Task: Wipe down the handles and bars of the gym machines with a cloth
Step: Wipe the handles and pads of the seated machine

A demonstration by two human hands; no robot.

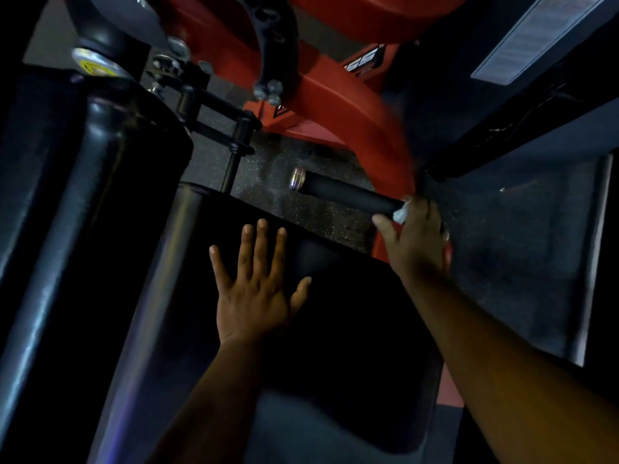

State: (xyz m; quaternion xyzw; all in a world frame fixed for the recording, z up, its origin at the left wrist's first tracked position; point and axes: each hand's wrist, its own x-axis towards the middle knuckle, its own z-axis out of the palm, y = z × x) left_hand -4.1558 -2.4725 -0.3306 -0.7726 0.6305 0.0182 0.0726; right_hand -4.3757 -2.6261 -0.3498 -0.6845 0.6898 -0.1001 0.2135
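A black foam handle [348, 195] with a chrome end cap sticks out leftward from the red frame [361, 105] of a gym machine. My right hand [415, 236] is at the handle's inner end, its fingers curled round a small white cloth [401, 213] pressed against the grip; only a corner of the cloth shows. My left hand [254, 289] lies flat with fingers spread on the black seat pad [335, 329], below and left of the handle.
A tall black padded roller [67, 195] stands at the left, with a black adjustment bracket and pin [217, 118] beside it. Speckled rubber floor [301, 162] shows under the handle. A dark panel [536, 246] fills the right side.
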